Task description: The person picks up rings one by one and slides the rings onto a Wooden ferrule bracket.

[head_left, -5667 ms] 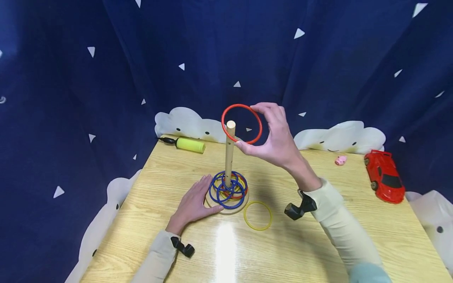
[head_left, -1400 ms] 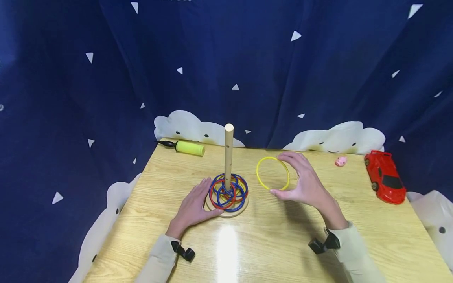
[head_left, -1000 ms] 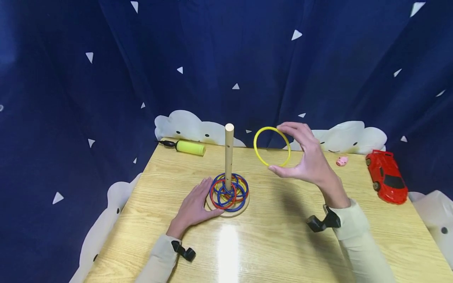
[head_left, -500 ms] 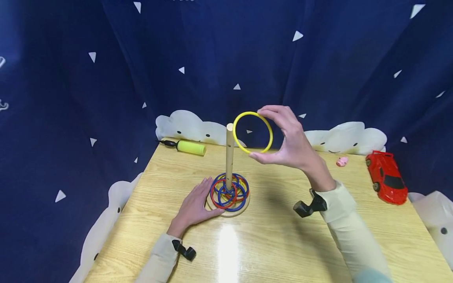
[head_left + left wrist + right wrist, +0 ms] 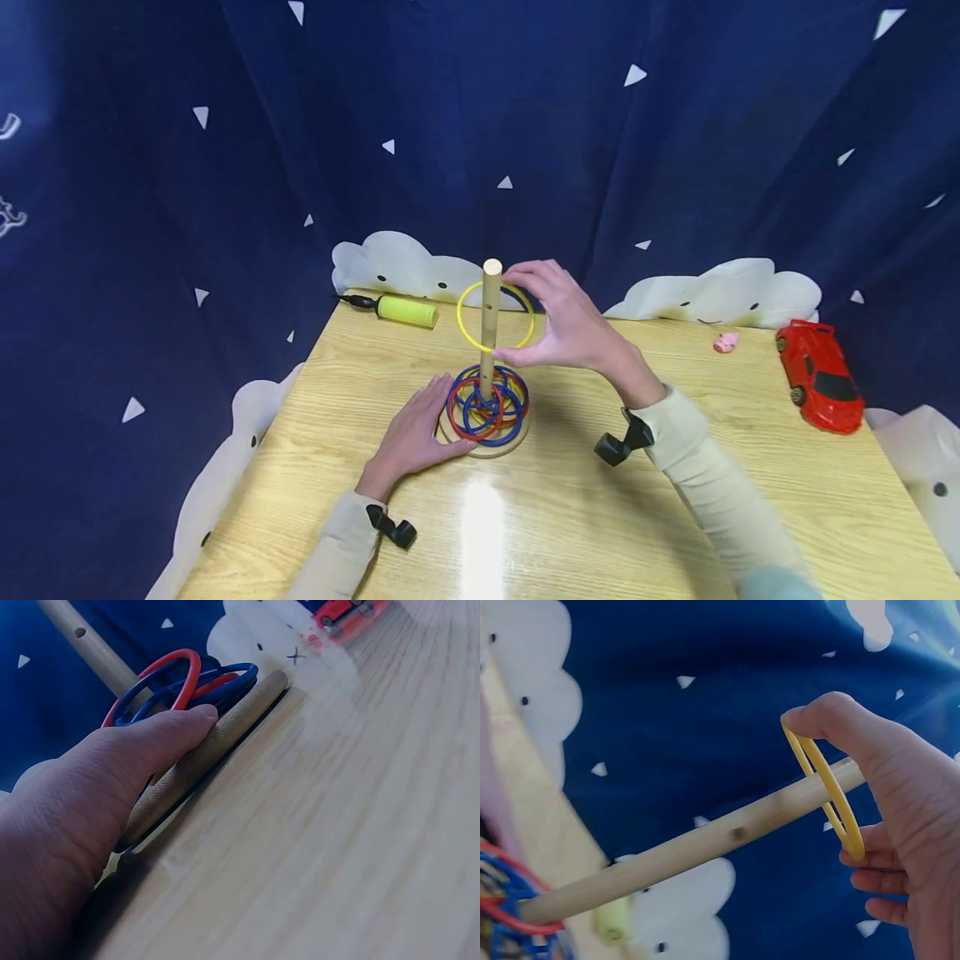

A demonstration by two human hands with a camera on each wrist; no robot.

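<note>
A wooden peg (image 5: 491, 312) stands upright on a round wooden base (image 5: 491, 451). Several blue, red and yellow rings lie piled on the base, a red ring (image 5: 456, 423) on top. My right hand (image 5: 562, 321) pinches a thin yellow ring (image 5: 461, 321) at its right side between thumb and fingers. In the right wrist view the peg passes through this yellow ring, below the peg's top. My left hand (image 5: 415, 436) rests against the left and front of the base, fingers straight along its side. In the left wrist view its thumb (image 5: 169, 739) lies over the base's rim.
A yellow-green hand pump (image 5: 407, 311) with a black nozzle lies at the table's back left. To the right are a small pink pig (image 5: 725, 342) and a red toy car (image 5: 821, 379). A dark blue curtain (image 5: 420, 75) rises behind the wooden table (image 5: 585, 533).
A red ring has joined the pile. My right hand has picked up the yellow ring from the table, raised it, carried it left and lowered it around the peg. My left hand stays at the base.
</note>
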